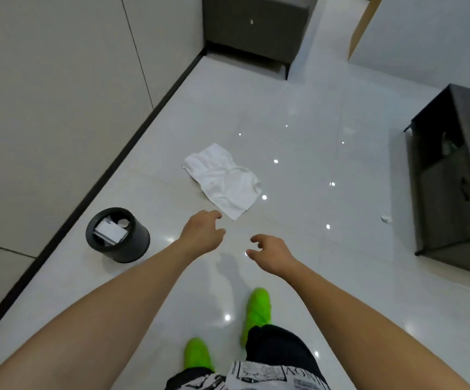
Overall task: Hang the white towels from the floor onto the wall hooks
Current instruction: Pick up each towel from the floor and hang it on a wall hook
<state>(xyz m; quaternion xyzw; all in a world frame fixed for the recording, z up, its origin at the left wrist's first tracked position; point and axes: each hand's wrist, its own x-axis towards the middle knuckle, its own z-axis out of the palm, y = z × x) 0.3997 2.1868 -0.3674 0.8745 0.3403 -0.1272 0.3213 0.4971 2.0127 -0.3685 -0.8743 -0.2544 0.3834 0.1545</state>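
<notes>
**Both hands out, towel on the tiles ahead**

Nearest the lens, a black-and-white printed garment hem (259,374) and dark trousers (278,347) fill the bottom edge, with two bright green shoes (257,311) planted on the glossy white tiled floor (326,153), the right foot ahead of the left one.

Two bare forearms stretch forward from the lower corners. The left hand (202,233) is held out with its fingers loosely curled and holds nothing; its fingertips sit just short of the near corner of the crumpled white cloth towel (224,180) without touching it. The right hand (270,253) is beside it and slightly nearer the body, fingers likewise bent and relaxed, gripping nothing.

That towel lies flat and rumpled on the tiles, in the middle of the floor, ahead of both hands and well apart from the furniture.

To the left, a round black waste bin (118,235) stands upright near the dark skirting strip (110,170) of the pale panelled wall (59,80); it holds white scraps, possibly paper, though the blur makes that uncertain. A dark grey cabinet (256,29) stands at the far end, and a low dark grey open-fronted unit (453,178) sits on the right, with a small white object (386,219) on the floor just beside it.
</notes>
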